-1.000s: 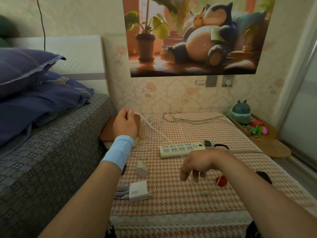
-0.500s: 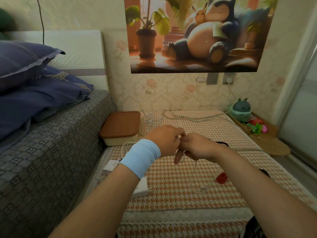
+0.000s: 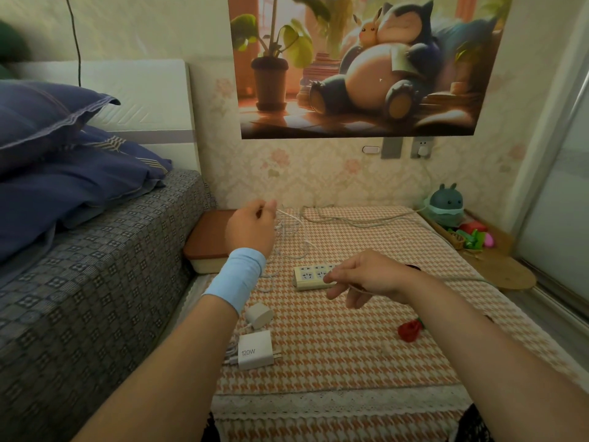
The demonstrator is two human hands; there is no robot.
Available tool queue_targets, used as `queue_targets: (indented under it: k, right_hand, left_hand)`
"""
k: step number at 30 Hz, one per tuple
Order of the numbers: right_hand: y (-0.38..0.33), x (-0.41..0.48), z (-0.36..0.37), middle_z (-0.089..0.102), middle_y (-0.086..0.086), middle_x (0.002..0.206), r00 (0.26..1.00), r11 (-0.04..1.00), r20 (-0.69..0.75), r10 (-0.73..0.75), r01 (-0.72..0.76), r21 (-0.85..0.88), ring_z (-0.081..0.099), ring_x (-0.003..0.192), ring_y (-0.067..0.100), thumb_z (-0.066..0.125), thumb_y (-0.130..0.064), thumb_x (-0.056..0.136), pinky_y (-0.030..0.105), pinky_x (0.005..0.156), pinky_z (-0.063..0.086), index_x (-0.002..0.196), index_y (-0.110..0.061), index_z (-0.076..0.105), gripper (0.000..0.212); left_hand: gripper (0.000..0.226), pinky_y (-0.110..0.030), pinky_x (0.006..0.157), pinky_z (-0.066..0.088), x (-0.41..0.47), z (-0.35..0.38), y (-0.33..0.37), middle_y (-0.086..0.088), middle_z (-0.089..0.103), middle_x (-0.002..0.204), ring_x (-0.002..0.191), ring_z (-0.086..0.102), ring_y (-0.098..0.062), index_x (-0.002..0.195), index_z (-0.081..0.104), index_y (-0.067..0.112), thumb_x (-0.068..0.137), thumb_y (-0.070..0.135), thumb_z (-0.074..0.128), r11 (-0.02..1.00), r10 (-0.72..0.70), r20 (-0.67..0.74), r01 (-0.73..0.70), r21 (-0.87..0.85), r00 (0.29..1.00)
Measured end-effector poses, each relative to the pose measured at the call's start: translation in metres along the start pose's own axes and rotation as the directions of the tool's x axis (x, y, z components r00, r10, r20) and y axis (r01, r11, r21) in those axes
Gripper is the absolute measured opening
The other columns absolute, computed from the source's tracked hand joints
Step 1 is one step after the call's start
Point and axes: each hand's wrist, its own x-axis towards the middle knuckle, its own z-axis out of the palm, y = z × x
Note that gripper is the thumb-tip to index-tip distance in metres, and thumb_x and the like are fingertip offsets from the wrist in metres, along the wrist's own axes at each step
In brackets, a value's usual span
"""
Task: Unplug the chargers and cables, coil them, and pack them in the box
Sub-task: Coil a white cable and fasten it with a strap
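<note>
The left hand is closed, pinching a thin white cable raised over the box at 11 o'clock of the table; the right hand hangs over the power strip at the centre, fingers loosely curled, and if it grips the cable I cannot tell; the 120W charger and a round plug lie at 7 o'clock, unplugged; a red item lies at 4 o'clock
</note>
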Motion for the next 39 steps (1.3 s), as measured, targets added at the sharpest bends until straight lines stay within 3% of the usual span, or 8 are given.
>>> queue_targets:
  k: [5, 13, 19, 22, 25, 27, 32, 39]
  right_hand:
    - [0.003, -0.004, 0.002, 0.079, 0.003, 0.097, 0.959, 0.949, 0.177, 0.223, -0.172, -0.265, 0.077, 0.092, 0.023, 0.067, -0.024, 0.097, 0.040, 0.087, 0.056, 0.108, -0.011, 0.075, 0.019]
    - [-0.022, -0.020, 0.001, 0.061, 0.013, 0.141, 0.650, 0.963, 0.718, 0.247, -0.082, -0.257, 0.067, 0.113, 0.031, 0.054, -0.036, 0.103, 0.033, 0.069, 0.064, 0.138, -0.003, 0.057, 0.048]
    - [-0.021, -0.023, -0.019, 0.073, 0.009, 0.122, 0.986, 0.965, 0.129, -0.105, 0.070, 0.253, 0.073, 0.087, 0.029, 0.037, -0.060, 0.100, 0.024, 0.044, 0.048, 0.118, -0.003, 0.071, 0.069]
    - [-0.020, -0.010, -0.012, 0.076, -0.001, 0.114, 0.942, 0.950, -0.261, -0.213, 0.262, 0.169, 0.070, 0.094, 0.020, 0.034, -0.053, 0.105, 0.030, 0.067, 0.052, 0.114, -0.019, 0.074, 0.053]
    - [-0.020, -0.005, -0.003, 0.075, 0.002, 0.114, 0.948, 0.887, -0.113, -0.298, 0.319, 0.333, 0.069, 0.111, 0.020, 0.052, -0.036, 0.101, 0.039, 0.097, 0.051, 0.131, -0.017, 0.064, 0.037]
    - [-0.022, -0.008, 0.003, 0.073, 0.008, 0.080, 0.944, 0.856, -0.008, -0.330, 0.303, 0.419, 0.072, 0.082, 0.024, 0.059, -0.025, 0.096, 0.042, 0.099, 0.053, 0.119, -0.008, 0.067, 0.030]
    - [-0.021, -0.006, -0.002, 0.036, -0.004, 0.050, 0.970, 0.869, 0.019, -0.242, 0.207, 0.449, 0.030, 0.039, 0.008, 0.046, -0.027, 0.106, 0.023, 0.044, 0.036, 0.088, -0.010, 0.064, 0.031]
    - [0.003, -0.005, -0.015, 0.040, -0.004, 0.062, 0.982, 0.976, 0.087, 0.169, -0.155, -0.155, 0.036, 0.053, 0.012, 0.051, -0.036, 0.105, 0.029, 0.057, 0.042, 0.096, -0.012, 0.074, 0.035]
  left_hand:
    - [0.036, -0.027, 0.063, 0.037, 0.010, -0.007, -0.004, 0.000, 0.055, 0.065, 0.061, 0.047, -0.011, 0.075, 0.065, 0.006, 0.098, 0.030, 0.051, 0.947, -0.169, -0.223, 0.096, -0.305, 0.960]
    - [0.036, -0.028, 0.059, 0.039, 0.008, -0.006, -0.002, -0.004, 0.052, 0.062, 0.060, 0.046, -0.016, 0.065, 0.059, 0.020, 0.097, 0.033, 0.053, 0.934, -0.073, -0.060, 0.047, -0.354, 0.996]
    - [0.036, -0.024, 0.053, 0.035, 0.001, -0.008, 0.005, 0.008, 0.039, 0.048, 0.045, 0.035, -0.009, 0.062, 0.057, 0.016, 0.097, 0.025, 0.055, 0.894, 0.050, 0.325, 0.103, -0.437, 0.944]
    - [0.035, -0.024, 0.058, 0.040, -0.005, -0.004, 0.008, 0.009, 0.043, 0.049, 0.049, 0.039, -0.008, 0.066, 0.060, 0.011, 0.098, 0.022, 0.054, 0.939, 0.185, 0.455, -0.020, -0.343, 0.871]
    - [0.035, -0.028, 0.058, 0.041, -0.010, 0.002, 0.010, 0.004, 0.045, 0.054, 0.054, 0.042, -0.015, 0.063, 0.063, 0.019, 0.097, 0.025, 0.057, 0.954, 0.233, 0.544, -0.081, -0.288, 0.806]
    - [0.034, -0.026, 0.055, 0.038, -0.013, 0.004, 0.014, 0.008, 0.045, 0.052, 0.051, 0.040, -0.011, 0.062, 0.062, 0.020, 0.096, 0.026, 0.058, 0.958, 0.225, 0.509, -0.094, -0.269, 0.831]
    - [0.035, -0.022, 0.049, 0.033, -0.004, -0.004, 0.013, 0.009, 0.041, 0.047, 0.046, 0.034, -0.008, 0.063, 0.059, 0.017, 0.096, 0.029, 0.055, 0.957, 0.018, 0.165, 0.031, -0.290, 0.986]
    - [0.032, -0.027, 0.063, 0.035, 0.015, -0.013, -0.010, -0.009, 0.052, 0.072, 0.059, 0.041, -0.014, 0.077, 0.063, 0.008, 0.099, 0.028, 0.049, 0.857, -0.411, -0.141, 0.329, -0.396, 0.901]
